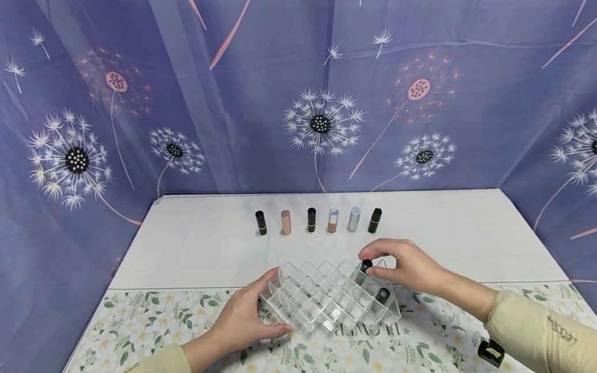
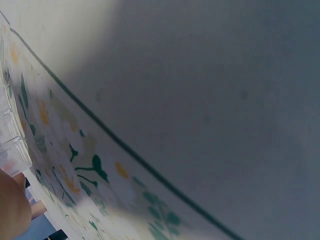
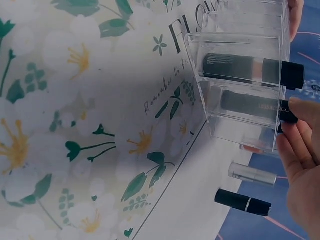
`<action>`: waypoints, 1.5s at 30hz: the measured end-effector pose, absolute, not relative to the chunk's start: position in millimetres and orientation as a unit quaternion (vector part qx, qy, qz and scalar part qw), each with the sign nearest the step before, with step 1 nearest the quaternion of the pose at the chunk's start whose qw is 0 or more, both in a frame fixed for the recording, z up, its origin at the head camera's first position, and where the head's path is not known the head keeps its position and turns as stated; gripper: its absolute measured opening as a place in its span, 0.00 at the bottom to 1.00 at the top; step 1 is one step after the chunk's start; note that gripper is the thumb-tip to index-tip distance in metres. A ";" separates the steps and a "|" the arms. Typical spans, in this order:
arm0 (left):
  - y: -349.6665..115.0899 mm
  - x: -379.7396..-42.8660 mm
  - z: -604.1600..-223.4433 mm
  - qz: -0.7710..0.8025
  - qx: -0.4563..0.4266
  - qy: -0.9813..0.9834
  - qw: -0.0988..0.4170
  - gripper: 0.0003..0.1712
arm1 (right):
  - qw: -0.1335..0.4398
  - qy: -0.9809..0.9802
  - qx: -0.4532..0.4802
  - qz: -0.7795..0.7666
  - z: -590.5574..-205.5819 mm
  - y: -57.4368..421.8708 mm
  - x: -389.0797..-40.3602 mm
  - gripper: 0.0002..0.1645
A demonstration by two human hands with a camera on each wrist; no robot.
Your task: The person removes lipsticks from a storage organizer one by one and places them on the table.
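Observation:
A clear lipstick organizer (image 1: 327, 300) with diamond-shaped slots stands on the table. My left hand (image 1: 245, 314) holds its left end, fingers at the back corner and thumb at the front; little of that hand (image 2: 12, 207) shows in the left wrist view. My right hand (image 1: 405, 265) pinches the top of a black lipstick (image 3: 255, 106), whose lower part is inside a slot near the organizer's right end. Another black lipstick (image 1: 383, 296) stands in a slot closer to the front, seen through the clear wall in the right wrist view.
Behind the organizer several lipsticks stand in a row: black (image 1: 262, 222), rose-gold (image 1: 286, 222), black (image 1: 312, 219), clear-capped pink (image 1: 333, 220), silver (image 1: 354, 219) and black (image 1: 375, 220). A floral mat strip (image 1: 173, 322) crosses the white table (image 1: 436, 223). Purple curtains (image 1: 270, 84) enclose it.

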State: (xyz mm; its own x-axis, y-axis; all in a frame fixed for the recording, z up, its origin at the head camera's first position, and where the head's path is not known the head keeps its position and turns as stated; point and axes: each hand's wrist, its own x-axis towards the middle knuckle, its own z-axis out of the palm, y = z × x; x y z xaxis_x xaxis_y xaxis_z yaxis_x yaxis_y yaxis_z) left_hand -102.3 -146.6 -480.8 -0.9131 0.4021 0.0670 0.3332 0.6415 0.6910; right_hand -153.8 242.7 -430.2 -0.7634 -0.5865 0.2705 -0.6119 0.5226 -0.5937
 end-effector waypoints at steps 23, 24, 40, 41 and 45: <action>-146.6 -102.0 -480.8 0.373 0.206 0.903 0.052 0.68 | 0.085 -0.856 0.374 0.347 -401.6 241.8 -158.3 0.21; -146.7 -102.0 -481.0 0.373 0.208 0.903 0.052 0.68 | 0.086 -0.856 0.373 0.347 -399.4 241.9 -158.5 0.21; -146.6 -101.8 -481.6 0.374 0.205 0.903 0.048 0.69 | 0.097 -0.858 0.349 0.365 -367.5 247.2 -167.7 0.20; -146.4 -102.0 -481.7 0.373 0.203 0.904 0.049 0.69 | 0.100 -0.859 0.348 0.362 -366.0 248.1 -169.1 0.20; -145.6 -101.6 -480.9 0.370 0.198 0.906 0.047 0.69 | 0.112 -0.865 0.339 0.354 -361.3 253.0 -174.5 0.18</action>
State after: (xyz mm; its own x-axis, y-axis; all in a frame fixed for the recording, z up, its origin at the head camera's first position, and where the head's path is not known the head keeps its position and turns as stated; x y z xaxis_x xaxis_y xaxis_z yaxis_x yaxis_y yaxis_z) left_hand -101.6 -145.6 -480.9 -0.9169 0.3943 0.0621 0.3249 0.6467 0.6900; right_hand -174.5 253.0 -361.3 -0.7458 -0.5064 0.4328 -0.6645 0.5197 -0.5370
